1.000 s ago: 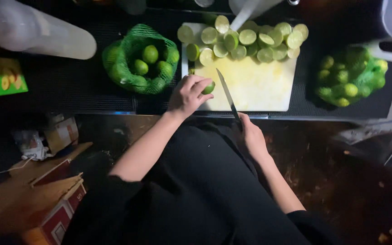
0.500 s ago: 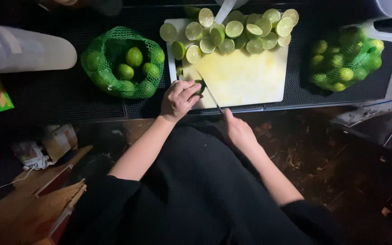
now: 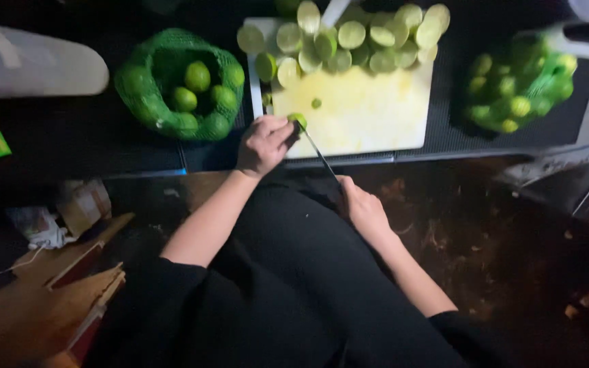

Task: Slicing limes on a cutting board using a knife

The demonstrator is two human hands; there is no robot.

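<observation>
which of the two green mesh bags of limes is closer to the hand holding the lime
The mesh bag on the left, open-topped with whole limes showing. It sits just left of the left hand, while the other mesh bag lies far right, past the cutting board.

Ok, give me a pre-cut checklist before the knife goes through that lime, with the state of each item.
1. Lime pinned at the near left corner of the cutting board: ok, the left hand grips it.
2. Knife held: ok, the right hand has the handle and the blade tip meets the lime.
3. Left fingertips clear of the blade: cannot tell, too dark and close.
4. Free board space: ok, the near part is bare; lime halves crowd the far edge.
5. More limes at hand: ok, an open mesh bag sits left of the board.
</observation>
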